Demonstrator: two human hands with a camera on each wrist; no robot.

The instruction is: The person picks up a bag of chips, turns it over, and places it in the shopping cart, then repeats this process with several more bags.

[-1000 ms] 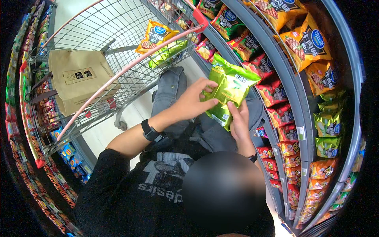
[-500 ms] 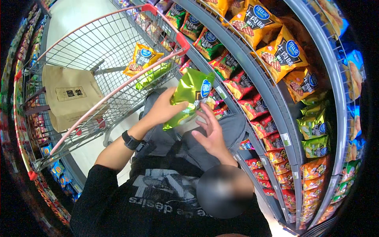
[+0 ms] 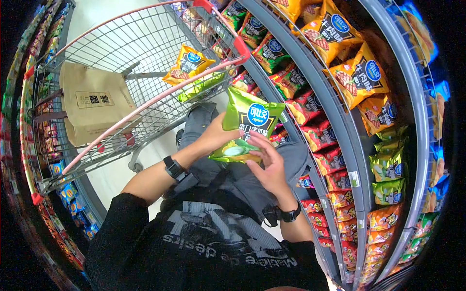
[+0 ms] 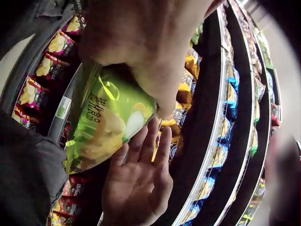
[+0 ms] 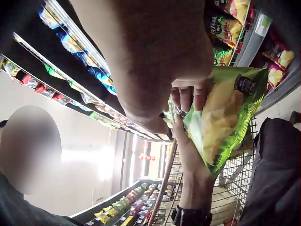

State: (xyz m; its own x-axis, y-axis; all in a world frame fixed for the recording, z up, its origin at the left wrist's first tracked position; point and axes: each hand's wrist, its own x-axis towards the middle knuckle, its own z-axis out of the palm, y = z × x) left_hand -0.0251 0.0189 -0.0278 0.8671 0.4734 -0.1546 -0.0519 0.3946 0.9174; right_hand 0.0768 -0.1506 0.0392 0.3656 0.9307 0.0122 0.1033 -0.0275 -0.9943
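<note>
A green bag of potato chips (image 3: 252, 114) is held over the person's lap, its blue-logo front turned up to the head camera. My left hand (image 3: 212, 137) grips its left side, with the thumb across the front. In the left wrist view the clear-fronted chip picture on the bag's other face (image 4: 106, 127) shows. My right hand (image 3: 269, 167) is at the bag's lower right, fingers extended and touching it, palm turned toward it. From the right wrist view, fingertips (image 5: 197, 96) rest at the bag's edge.
A shopping cart (image 3: 150, 107) stands ahead on the left, holding a brown paper bag (image 3: 94, 104), an orange chip bag (image 3: 189, 65) and another green bag (image 3: 201, 88). Shelves (image 3: 357, 131) packed with chip bags curve along the right; more shelves line the left.
The bag passed from the right hand's hold to the left hand's grip and shifted left. It has turned so its logo side faces up. The right hand's fingers have straightened.
</note>
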